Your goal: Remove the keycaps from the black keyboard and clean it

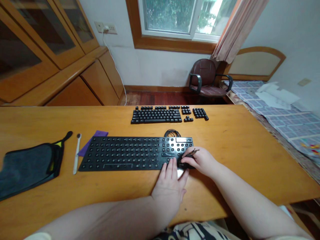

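"Where is the long, black, capless keyboard [125, 154]?"

"On a honey-brown wooden table [117, 186]. At four o'clock, the left hand [167, 190] rests flat, fingers extended, gripping nothing visible; at three, the right hand [202, 160] pinches a slim dark tool [194, 152]."

"Which step?"

"Likely close tool work; next calls for steadiness. Black plastic keycaps [156, 116] sit toward one o'clock."

Maroon chair [205, 73] is chilling below the window [172, 16], pink curtain [240, 26] is hanging alongside, white papery stuff [281, 95] is lying on the checked bed [270, 111], white cord [114, 61] is dangling from an outlet [113, 29].
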A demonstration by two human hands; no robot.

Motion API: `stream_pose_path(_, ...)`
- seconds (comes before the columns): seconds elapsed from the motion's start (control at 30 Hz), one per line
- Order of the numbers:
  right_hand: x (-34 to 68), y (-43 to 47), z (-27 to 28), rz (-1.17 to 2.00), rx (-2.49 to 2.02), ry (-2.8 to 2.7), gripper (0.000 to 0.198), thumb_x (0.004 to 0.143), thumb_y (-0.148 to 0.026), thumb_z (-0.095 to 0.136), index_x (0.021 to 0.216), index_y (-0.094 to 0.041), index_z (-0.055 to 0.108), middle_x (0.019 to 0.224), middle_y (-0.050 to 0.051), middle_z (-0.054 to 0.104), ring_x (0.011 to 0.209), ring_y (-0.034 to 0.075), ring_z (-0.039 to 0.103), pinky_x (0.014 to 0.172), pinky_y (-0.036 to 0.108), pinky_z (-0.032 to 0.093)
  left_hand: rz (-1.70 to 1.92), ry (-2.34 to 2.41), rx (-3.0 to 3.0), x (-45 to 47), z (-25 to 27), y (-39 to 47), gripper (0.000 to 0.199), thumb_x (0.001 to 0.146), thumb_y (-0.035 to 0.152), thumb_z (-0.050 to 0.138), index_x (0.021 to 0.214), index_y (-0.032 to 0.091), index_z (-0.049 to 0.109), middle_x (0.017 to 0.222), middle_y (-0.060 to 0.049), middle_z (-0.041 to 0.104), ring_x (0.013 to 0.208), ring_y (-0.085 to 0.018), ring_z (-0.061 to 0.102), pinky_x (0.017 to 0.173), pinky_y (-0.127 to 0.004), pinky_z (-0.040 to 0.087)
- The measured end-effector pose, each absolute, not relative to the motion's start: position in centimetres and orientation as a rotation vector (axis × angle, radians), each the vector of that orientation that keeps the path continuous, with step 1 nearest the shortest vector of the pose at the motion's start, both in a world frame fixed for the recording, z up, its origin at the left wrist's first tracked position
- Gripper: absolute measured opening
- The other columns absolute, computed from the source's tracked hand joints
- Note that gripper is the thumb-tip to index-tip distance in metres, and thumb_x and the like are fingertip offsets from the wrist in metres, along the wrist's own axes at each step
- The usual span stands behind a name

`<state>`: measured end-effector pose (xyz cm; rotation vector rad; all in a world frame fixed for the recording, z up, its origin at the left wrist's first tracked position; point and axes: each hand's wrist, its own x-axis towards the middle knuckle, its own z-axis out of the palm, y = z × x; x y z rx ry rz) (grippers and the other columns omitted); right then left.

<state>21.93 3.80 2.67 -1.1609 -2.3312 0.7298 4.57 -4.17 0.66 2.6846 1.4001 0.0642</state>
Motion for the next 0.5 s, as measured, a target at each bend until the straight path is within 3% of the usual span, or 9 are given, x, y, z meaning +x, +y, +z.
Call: stream_pose_path(0.5,21.04,3.66,1.81,0.625,-1.009,-2.452,0.034,0.086,-0.046,0.051,0.075,-0.017,0.066,0.069,0.005,0.065,0.067,0.015,0.06,0.064,0.024,0.047,0.015,1.391,2.669,4.58,0.78,-4.21,0.057,0.083,0.051,0.049,0.135,0.028,0.041,0.137,-0.016,0.044,0.13,-0.035,0.033,0.103,-0.051,0.027)
